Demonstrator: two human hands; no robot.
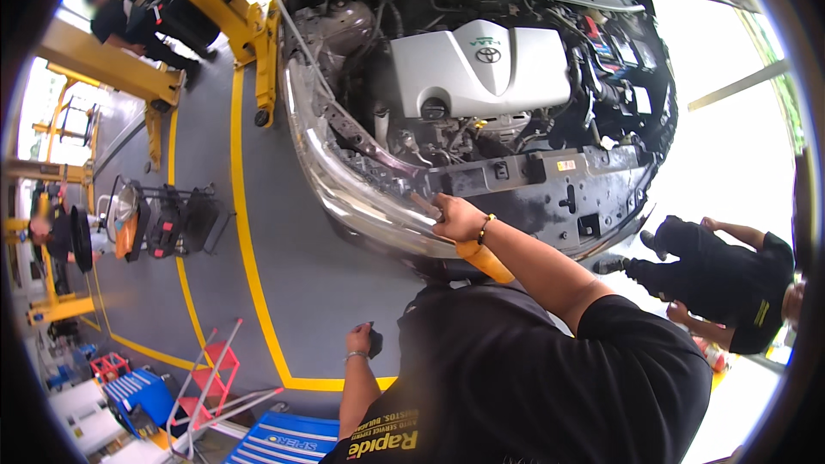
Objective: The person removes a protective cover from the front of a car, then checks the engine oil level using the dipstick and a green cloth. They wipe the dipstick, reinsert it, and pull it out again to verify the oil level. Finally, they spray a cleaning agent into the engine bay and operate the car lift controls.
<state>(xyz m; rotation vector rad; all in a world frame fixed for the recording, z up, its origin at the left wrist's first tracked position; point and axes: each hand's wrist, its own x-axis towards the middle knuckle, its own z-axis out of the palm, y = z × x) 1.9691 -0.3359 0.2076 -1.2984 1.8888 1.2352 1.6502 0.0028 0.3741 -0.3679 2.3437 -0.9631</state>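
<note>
My right hand (461, 220), a beaded band at its wrist, is closed round the neck of an orange spray bottle (488, 263) at the front edge of the car's open engine bay. The bottle's body hangs below the hand, partly hidden by my forearm. Behind it are the clear headlight (348, 193) and the black radiator cover panel (524, 174). Lower left, my left hand (357, 340) hangs low over the floor, its fingers closed on a small dark item (375, 341) whose kind I cannot make out.
A silver engine cover (481, 73) lies in the bay. One person (722, 279) stands at the right; others are at the far left near yellow lift posts (206, 0). A loaded cart (168, 223), red step stand (215, 378) and blue tool cabinet (284, 440) stand left.
</note>
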